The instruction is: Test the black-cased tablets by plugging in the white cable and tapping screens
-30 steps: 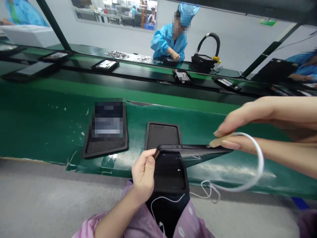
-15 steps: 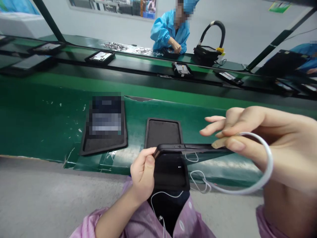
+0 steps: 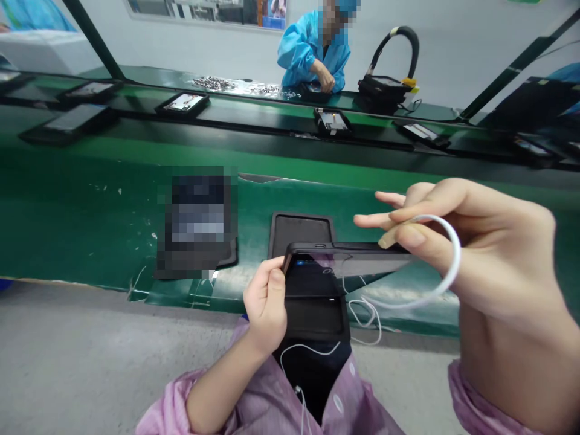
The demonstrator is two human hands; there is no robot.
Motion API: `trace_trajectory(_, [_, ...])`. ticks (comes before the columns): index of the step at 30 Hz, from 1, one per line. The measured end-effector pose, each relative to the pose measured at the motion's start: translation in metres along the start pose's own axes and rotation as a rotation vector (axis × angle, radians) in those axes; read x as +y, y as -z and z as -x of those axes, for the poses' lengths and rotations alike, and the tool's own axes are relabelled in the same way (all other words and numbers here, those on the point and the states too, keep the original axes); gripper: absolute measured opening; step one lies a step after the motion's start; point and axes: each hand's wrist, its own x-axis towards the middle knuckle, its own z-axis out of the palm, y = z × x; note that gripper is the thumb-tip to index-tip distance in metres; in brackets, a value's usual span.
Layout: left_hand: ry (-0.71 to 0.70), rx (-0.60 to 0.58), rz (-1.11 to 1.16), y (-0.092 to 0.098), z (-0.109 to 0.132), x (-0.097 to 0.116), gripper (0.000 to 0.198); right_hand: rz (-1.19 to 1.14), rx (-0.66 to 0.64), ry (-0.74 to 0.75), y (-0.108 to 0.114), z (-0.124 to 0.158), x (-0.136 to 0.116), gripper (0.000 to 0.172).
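Observation:
My left hand (image 3: 265, 308) is closed around the left end of a dark tablet (image 3: 371, 266), which is tilted so that its long edge, with a small port, faces up. My right hand (image 3: 493, 266) pinches the end of a white cable (image 3: 457, 260) at the tablet's upper right edge. Its other fingers stretch away; whether the plug is inserted is hidden by the fingertips. The cable loops round below this hand and lies coiled by the bench edge. Behind and below the tablet are black foam trays (image 3: 301, 228).
To the left, a pixelated device (image 3: 197, 208) rests on another black tray on the green bench (image 3: 104, 235). Beyond it, trays with opened devices (image 3: 183, 103) line a conveyor (image 3: 258, 124). Across it, a person in blue (image 3: 312, 51) works beside small parts (image 3: 215, 83). A thin white wire (image 3: 308, 347) hangs over my lap.
Both hands have risen slightly with the tablet, and the right hand has shifted left. More of the tablet's glossy screen shows. The cable loop has moved along with the right hand.

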Motion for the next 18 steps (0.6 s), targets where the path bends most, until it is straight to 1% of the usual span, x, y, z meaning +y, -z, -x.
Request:
trace_trajectory(2, [-0.009,0.016,0.015,-0.001,-0.001,-0.002,0.030,-0.016,0.017,-0.001,-0.001,0.000,0.003,0.022])
trace_trajectory(7, [0.012,0.032,0.047,-0.005,-0.009,-0.002,0.035,-0.058,0.097,0.037,-0.012,0.000,0.008,0.017])
trace_trajectory(10, [0.028,0.018,0.072,-0.009,-0.022,0.000,0.037,-0.044,0.125,0.046,-0.018,-0.009,0.021,0.024])
trace_trajectory(12, [0.026,0.001,0.097,-0.013,-0.033,0.001,0.038,-0.033,0.105,0.021,-0.020,-0.014,0.041,0.031])
trace_trajectory(13, [0.029,-0.005,0.102,-0.016,-0.040,0.000,0.037,-0.042,0.095,-0.015,-0.021,-0.013,0.054,0.036])
trace_trajectory(14, [0.036,-0.006,0.101,-0.018,-0.047,-0.002,0.036,-0.070,0.094,-0.073,-0.022,-0.010,0.069,0.042])
trace_trajectory(16, [0.067,0.002,0.081,-0.023,-0.060,-0.007,0.035,-0.154,0.114,-0.244,-0.025,0.001,0.098,0.054])
trace_trajectory(17, [0.090,0.005,0.064,-0.025,-0.067,-0.012,0.035,-0.168,0.111,-0.309,-0.027,0.009,0.111,0.058])
trace_trajectory(18, [0.115,0.006,0.045,-0.027,-0.073,-0.016,0.036,-0.146,0.104,-0.343,-0.030,0.017,0.123,0.061])
